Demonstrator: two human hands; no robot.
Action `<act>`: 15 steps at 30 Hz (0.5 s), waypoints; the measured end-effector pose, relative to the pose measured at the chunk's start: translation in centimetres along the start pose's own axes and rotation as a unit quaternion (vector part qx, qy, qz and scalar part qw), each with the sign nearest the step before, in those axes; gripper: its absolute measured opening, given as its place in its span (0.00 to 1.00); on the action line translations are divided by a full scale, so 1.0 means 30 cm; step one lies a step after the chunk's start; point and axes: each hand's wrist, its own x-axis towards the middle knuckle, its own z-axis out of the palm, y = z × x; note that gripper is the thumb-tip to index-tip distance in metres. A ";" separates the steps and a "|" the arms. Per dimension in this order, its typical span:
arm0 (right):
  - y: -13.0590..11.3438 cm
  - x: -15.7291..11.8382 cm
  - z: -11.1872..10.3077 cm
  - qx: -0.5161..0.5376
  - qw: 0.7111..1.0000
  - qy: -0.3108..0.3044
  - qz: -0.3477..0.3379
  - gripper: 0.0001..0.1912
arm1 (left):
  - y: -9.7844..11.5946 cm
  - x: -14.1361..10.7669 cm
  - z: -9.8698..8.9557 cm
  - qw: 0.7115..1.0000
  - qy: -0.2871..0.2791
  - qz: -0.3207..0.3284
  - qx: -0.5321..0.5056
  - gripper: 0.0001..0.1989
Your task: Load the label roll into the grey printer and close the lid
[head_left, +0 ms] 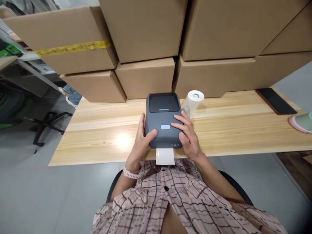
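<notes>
A dark grey label printer (pixel 163 118) stands at the table's front edge, with a dark window on its lid and a pale button on top. From its front slot a white label (pixel 165 157) sticks out past the table edge. My left hand (pixel 142 136) grips the printer's left side, thumb on the top near the front corner. On the other side, my right hand (pixel 188 135) holds the right edge, its fingers lying on the top and its thumb by the front right corner. Behind that hand is a white roll of labels (pixel 195 97).
Cardboard boxes (pixel 146 78) are stacked along the back of the wooden table (pixel 97 136). To the right lie a phone (pixel 276 100) and a green and pink object (pixel 302 123), cut off by the frame. A chair base (pixel 50 125) stands on the floor at left.
</notes>
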 end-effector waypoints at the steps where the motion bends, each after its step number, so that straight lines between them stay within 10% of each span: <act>1: -0.003 -0.002 0.006 -0.004 1.000 0.004 0.001 0.21 | -0.007 -0.001 0.001 1.000 0.004 0.006 0.000 0.48; 11: -0.001 -0.003 0.040 -0.062 0.997 0.035 0.003 0.26 | -0.042 -0.042 0.009 0.992 0.055 0.098 0.057 0.32; 15: -0.002 0.000 0.039 -0.060 0.997 0.039 -0.001 0.25 | -0.142 -0.180 -0.026 0.904 0.182 0.317 0.224 0.21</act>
